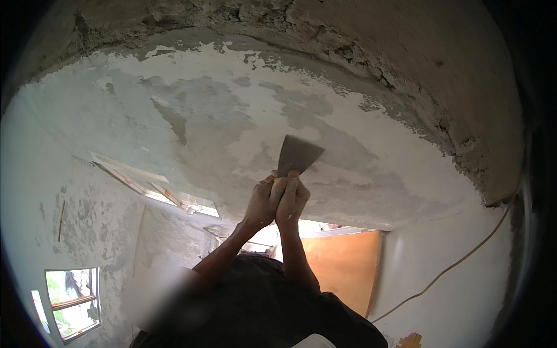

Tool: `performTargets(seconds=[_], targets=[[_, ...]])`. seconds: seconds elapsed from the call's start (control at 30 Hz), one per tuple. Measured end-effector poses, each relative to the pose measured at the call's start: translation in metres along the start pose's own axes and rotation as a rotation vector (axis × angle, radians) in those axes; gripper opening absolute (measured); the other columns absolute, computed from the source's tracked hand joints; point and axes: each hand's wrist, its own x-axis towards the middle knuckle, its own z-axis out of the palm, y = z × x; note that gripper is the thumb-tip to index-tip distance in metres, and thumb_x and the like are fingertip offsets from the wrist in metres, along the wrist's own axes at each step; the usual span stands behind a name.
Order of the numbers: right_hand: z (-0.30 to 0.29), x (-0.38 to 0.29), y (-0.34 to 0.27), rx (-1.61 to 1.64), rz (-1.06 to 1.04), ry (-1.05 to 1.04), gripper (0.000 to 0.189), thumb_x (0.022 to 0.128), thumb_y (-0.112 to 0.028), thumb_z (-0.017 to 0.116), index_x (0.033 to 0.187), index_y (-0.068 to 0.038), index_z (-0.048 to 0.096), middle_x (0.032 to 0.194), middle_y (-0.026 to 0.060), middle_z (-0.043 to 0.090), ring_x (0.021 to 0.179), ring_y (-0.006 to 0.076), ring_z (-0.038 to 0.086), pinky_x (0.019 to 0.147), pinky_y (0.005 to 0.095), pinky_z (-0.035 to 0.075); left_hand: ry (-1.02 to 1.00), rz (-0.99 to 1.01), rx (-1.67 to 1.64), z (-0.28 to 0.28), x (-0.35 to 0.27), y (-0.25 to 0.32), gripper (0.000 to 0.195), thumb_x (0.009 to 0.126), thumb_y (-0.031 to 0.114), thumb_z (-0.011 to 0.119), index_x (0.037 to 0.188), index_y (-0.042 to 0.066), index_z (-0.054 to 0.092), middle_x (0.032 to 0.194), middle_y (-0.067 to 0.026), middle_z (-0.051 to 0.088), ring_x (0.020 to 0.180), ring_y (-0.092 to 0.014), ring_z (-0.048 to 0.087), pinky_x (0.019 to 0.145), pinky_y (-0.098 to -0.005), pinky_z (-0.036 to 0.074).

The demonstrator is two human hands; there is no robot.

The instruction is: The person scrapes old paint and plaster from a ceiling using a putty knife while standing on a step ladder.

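A wide-bladed putty knife [299, 153] is gripped by both my hands at the middle of the view, its flat blade pointing up and away from me. My left hand [262, 199] and my right hand [293, 199] are pressed side by side around its handle, which is mostly hidden; a bit of yellow shows between the fingers. Whitish dust or plaster marks the fingers. Behind the blade lies a wall surface [209, 126] with patchy white and grey plaster. Whether the blade touches it, I cannot tell.
Rough brown, broken masonry [435, 87] borders the plaster along the top and right. An open window [152, 185] is at the left, a smaller window [74, 300] at the lower left. An orange-brown door panel [341, 265] stands at the lower right, near a cable [448, 269] along a white wall.
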Motion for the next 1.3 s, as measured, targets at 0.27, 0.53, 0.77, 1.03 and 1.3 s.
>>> performTargets(seconds=[0.27, 0.53, 0.77, 1.03, 1.3], targets=[[0.007, 0.011, -0.022, -0.135, 0.001, 0.050, 0.055, 0.109, -0.032, 0.039, 0.066, -0.002, 0.053, 0.057, -0.0024, 0.050, 0.055, 0.0044, 0.042, 0.051, 0.0252, 0.033, 0.141, -0.111, -0.030, 0.000, 0.011, 0.012, 0.038, 0.099, 0.030, 0.049, 0.094, -0.005, 0.060, 0.083, -0.0300, 0.064, 0.080, -0.049, 0.065, 0.064, -0.0486, 0.050], [0.008, 0.008, -0.039, -0.153, 0.043, 0.088, 0.050, 0.107, -0.027, 0.043, 0.072, 0.004, 0.062, 0.060, -0.0007, 0.054, 0.057, 0.0056, 0.048, 0.052, 0.0254, 0.036, 0.080, -0.245, -0.142, 0.001, 0.014, 0.021, 0.045, 0.102, 0.035, 0.045, 0.088, -0.006, 0.057, 0.071, -0.0273, 0.061, 0.072, -0.046, 0.066, 0.059, -0.0466, 0.048], [0.011, 0.005, -0.040, -0.080, -0.022, 0.080, 0.050, 0.108, -0.026, 0.041, 0.072, 0.003, 0.060, 0.058, 0.0011, 0.053, 0.055, 0.0067, 0.048, 0.054, 0.0256, 0.040, -0.027, -0.248, -0.187, -0.003, 0.011, 0.014, 0.048, 0.104, 0.037, 0.042, 0.086, -0.005, 0.057, 0.085, -0.0294, 0.063, 0.077, -0.046, 0.065, 0.061, -0.0466, 0.048], [0.013, 0.010, -0.030, -0.165, -0.026, 0.119, 0.055, 0.109, -0.031, 0.041, 0.067, 0.001, 0.057, 0.055, -0.0003, 0.050, 0.052, 0.0068, 0.045, 0.053, 0.0273, 0.040, 0.069, -0.110, -0.010, -0.002, 0.011, 0.014, 0.037, 0.100, 0.029, 0.046, 0.090, -0.005, 0.056, 0.086, -0.0304, 0.062, 0.078, -0.049, 0.063, 0.060, -0.0495, 0.047], [0.006, 0.000, -0.024, -0.180, 0.140, 0.062, 0.052, 0.108, -0.030, 0.042, 0.077, 0.006, 0.064, 0.059, 0.0007, 0.054, 0.056, 0.0083, 0.049, 0.052, 0.0273, 0.038, 0.055, -0.272, -0.082, 0.008, -0.007, -0.002, 0.035, 0.103, 0.029, 0.045, 0.096, -0.003, 0.056, 0.084, -0.0289, 0.060, 0.078, -0.050, 0.062, 0.063, -0.0505, 0.047]])
